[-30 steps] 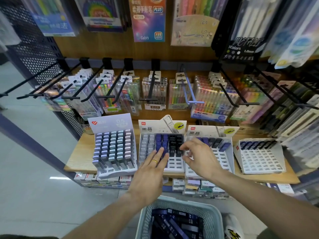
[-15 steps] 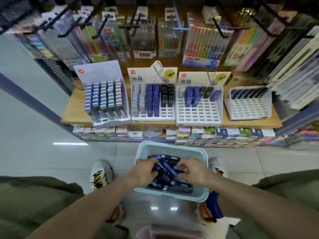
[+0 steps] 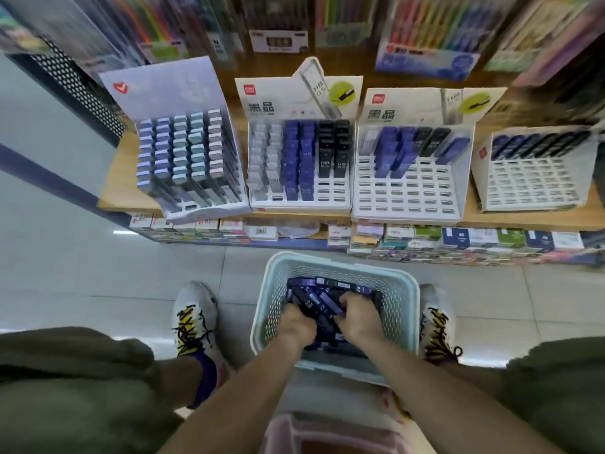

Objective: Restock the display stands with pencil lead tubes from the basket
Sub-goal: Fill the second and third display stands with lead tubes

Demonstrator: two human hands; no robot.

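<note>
Nearest to me, both my forearms reach down into the pale blue perforated plastic basket (image 3: 397,299) on the tiled floor between my two white sneakers with yellow and black markings (image 3: 193,317). My left hand (image 3: 296,324) is curled around a bunch of dark blue and black pencil lead tubes (image 3: 314,303), and my right hand (image 3: 358,317) is curled over tubes beside it; one black tube between them reads "HB". The tubes in the basket form a loose heap I cannot count.

Past the basket, on the wooden shelf (image 3: 121,188), I count four white cardboard display stands. The leftmost stand (image 3: 183,103) carries a red tick logo and five columns of grey-blue tubes. The second stand (image 3: 299,198) shows a red logo, the characters "黑晶" and "HB 0.5" on its header; it holds two grey columns, two blue and two black, with the front rows of the black ones open. The third stand (image 3: 406,204) bears the same "黑晶" header and tubes only in its back rows. The fourth stand (image 3: 537,191) has a single back row of dark tubes.

Compared with half a second ago, my hands sit deeper in the basket and the view has dropped closer to the stands
</note>
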